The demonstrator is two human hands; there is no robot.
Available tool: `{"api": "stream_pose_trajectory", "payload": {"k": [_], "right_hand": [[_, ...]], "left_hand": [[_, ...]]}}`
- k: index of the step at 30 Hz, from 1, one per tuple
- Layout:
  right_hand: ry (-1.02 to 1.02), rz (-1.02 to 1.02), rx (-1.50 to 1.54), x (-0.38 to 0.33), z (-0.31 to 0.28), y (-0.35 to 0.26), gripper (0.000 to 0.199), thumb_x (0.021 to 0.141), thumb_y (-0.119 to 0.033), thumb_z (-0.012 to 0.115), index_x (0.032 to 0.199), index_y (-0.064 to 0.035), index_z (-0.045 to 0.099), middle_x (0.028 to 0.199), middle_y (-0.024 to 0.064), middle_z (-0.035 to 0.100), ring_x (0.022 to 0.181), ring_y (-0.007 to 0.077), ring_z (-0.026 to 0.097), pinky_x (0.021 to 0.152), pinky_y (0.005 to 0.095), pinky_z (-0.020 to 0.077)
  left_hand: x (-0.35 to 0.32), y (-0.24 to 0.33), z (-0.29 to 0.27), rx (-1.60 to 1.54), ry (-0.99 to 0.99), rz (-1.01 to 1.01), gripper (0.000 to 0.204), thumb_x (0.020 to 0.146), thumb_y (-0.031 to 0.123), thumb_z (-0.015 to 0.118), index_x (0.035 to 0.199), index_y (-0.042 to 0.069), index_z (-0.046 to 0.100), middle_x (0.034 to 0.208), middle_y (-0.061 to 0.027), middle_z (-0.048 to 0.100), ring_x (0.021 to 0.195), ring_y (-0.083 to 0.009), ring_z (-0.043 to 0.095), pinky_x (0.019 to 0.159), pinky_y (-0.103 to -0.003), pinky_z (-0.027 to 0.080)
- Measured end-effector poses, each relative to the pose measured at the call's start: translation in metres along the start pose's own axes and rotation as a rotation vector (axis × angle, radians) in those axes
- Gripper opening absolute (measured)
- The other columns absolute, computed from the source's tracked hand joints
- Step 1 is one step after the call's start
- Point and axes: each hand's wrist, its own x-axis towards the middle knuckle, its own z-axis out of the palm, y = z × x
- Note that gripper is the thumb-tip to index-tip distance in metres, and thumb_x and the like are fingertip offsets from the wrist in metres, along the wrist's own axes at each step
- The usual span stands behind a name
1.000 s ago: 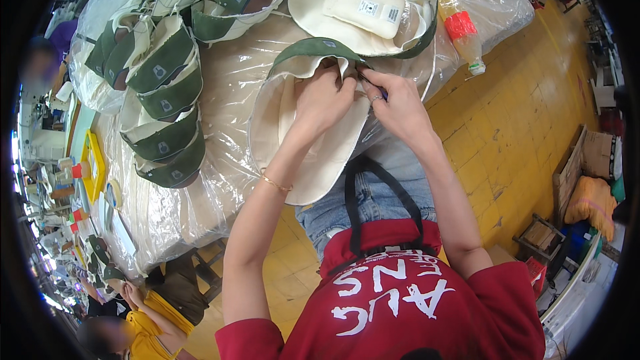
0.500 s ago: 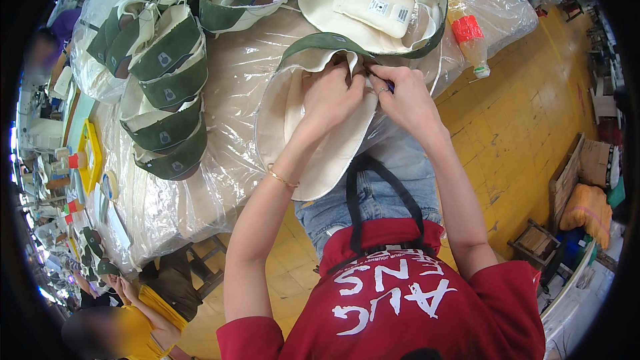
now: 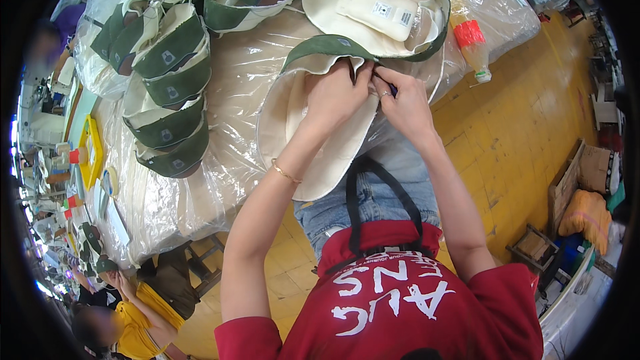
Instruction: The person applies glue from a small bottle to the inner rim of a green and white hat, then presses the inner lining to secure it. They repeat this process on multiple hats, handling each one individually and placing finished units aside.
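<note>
1. A plastic-covered bench [image 3: 220,93] stands over a yellow floor [image 3: 527,133] in a workshop.
2. Green-and-cream hats [image 3: 170,80], apparently finished, lie stacked at left.
3. One cream hat [image 3: 300,127] hangs off the bench edge, seemingly unfinished.
4. The left hand [image 3: 337,93] and right hand [image 3: 403,103] are closed, pinching its green brim band [image 3: 320,47].

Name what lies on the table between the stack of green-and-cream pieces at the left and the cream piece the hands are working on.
In the head view, only bare clear plastic sheeting lies between the stack and the cream piece under the hands.
</note>
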Motion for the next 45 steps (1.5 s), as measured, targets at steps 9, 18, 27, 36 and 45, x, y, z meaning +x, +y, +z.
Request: {"api": "stream_pose_trajectory", "payload": {"k": [9,18,27,36,45], "right_hand": [[0.072,-0.035,0.02,-0.002,0.007,0.011,0.014,0.09,-0.01,0.06,0.098,-0.0005,0.066,0.074,0.0224,0.062,0.063,0.0335,0.057,0.062,0.0398,0.0455],[0.127,-0.065,-0.233,-0.008,0.02,0.008,0.007,0.085,-0.005,0.057,0.089,-0.001,0.062,0.078,0.0241,0.063,0.076,0.0442,0.061,0.067,0.0525,0.0459],[0.107,-0.07,-0.061,-0.001,0.014,0.007,0.011,0.089,-0.008,0.057,0.091,0.0016,0.062,0.08,0.0251,0.064,0.079,0.0453,0.061,0.069,0.0492,0.0474],[0.02,0.029,0.054,-0.001,0.006,0.007,0.017,0.09,-0.01,0.057,0.101,0.0013,0.064,0.085,0.026,0.065,0.082,0.0458,0.061,0.072,0.0511,0.047],[0.156,-0.172,-0.163,-0.013,0.022,0.017,0.022,0.087,-0.007,0.058,0.109,-0.0049,0.064,0.086,0.0207,0.067,0.077,0.0403,0.064,0.069,0.0484,0.0501]], "left_hand": [[0.008,-0.011,0.001,0.105,-0.043,0.05,0.052,0.092,0.039,0.055,0.12,-0.004,0.053,0.118,-0.0306,0.059,0.106,-0.0464,0.059,0.09,-0.049,0.047],[-0.001,-0.012,0.005,0.1,0.035,0.083,0.052,0.092,0.041,0.052,0.122,-0.001,0.054,0.101,-0.0295,0.066,0.096,-0.0467,0.063,0.085,-0.05,0.05],[-0.003,-0.008,-0.005,0.063,0.02,-0.053,0.056,0.089,0.043,0.058,0.126,0.0,0.056,0.112,-0.0249,0.066,0.105,-0.0417,0.063,0.091,-0.043,0.049],[0.017,-0.014,-0.006,0.039,0.082,0.002,0.049,0.086,0.038,0.067,0.114,-0.002,0.062,0.099,-0.0176,0.068,0.088,-0.0308,0.066,0.081,-0.04,0.049],[0.018,-0.005,-0.007,-0.029,0.117,0.033,0.037,0.083,0.031,0.071,0.099,-0.002,0.066,0.082,-0.0131,0.067,0.074,-0.0252,0.062,0.075,-0.038,0.049]]}}
